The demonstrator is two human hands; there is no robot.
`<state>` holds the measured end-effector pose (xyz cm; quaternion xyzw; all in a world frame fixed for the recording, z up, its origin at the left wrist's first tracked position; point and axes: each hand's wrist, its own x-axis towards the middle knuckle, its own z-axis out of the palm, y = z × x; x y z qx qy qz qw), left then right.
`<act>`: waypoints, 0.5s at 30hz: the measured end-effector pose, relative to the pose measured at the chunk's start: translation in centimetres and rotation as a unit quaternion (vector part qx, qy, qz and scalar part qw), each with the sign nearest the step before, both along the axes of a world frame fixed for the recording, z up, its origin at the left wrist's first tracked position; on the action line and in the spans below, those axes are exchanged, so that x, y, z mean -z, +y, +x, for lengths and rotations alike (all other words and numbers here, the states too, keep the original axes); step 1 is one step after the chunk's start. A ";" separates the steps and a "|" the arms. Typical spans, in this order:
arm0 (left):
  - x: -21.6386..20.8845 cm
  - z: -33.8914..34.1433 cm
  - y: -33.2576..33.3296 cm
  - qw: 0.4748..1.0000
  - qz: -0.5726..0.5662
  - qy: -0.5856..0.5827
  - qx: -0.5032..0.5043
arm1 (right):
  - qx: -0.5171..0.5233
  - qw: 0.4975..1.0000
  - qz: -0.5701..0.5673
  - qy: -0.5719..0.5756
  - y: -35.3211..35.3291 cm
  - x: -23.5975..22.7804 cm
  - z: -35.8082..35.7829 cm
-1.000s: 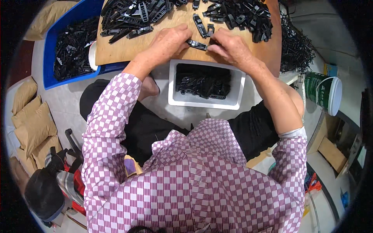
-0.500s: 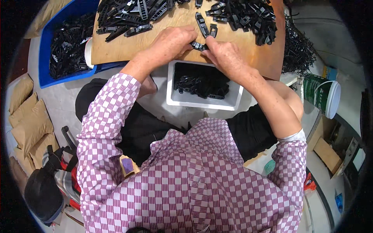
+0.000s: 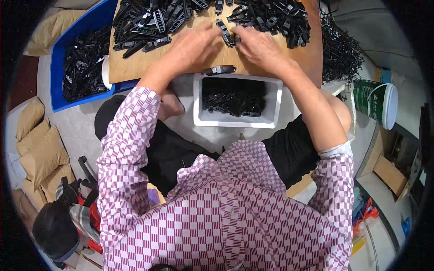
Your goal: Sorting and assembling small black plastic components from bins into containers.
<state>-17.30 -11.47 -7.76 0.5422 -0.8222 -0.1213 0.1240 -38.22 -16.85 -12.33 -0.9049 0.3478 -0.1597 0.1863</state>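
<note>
My left hand [image 3: 197, 46] is over the wooden tabletop, its fingers smeared by motion, close to a long black plastic part [image 3: 225, 34]. My right hand [image 3: 258, 46] is on the other side of that part, with thumb and fingertips closed around a small black part [image 3: 236, 39], mostly hidden. At the table's near edge, just above the white box [image 3: 197, 101], is a black car-shaped piece [image 3: 219, 70] that neither hand touches. Whether it rests on the edge or is falling, I cannot tell. More dark parts fill the bottom of the box.
The wooden tabletop [image 3: 181, 67] bears a heap of long black parts [image 3: 156, 20] at left and smaller ones [image 3: 280, 22] at right. A blue bin [image 3: 55, 77] of black parts stands left. At right are a tangle of black sprues [image 3: 341, 49] and a green bucket [image 3: 368, 97].
Both hands have let go of the car-shaped piece, now at the table's edge, and moved up the tabletop to the parts in the middle. The view has shifted slightly.
</note>
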 end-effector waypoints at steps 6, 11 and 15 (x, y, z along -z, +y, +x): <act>2.4 -0.4 -2.7 0.990 -0.134 -0.029 0.022 | 0.008 0.998 -0.029 0.056 1.1 0.1 1.2; 1.1 -1.5 -1.6 0.994 -0.002 -0.105 0.027 | 0.006 0.999 -0.032 0.029 0.6 0.9 -0.1; 1.0 -1.9 -0.8 0.994 0.043 -0.098 0.030 | -0.003 0.995 0.057 -0.086 -0.3 1.4 -1.1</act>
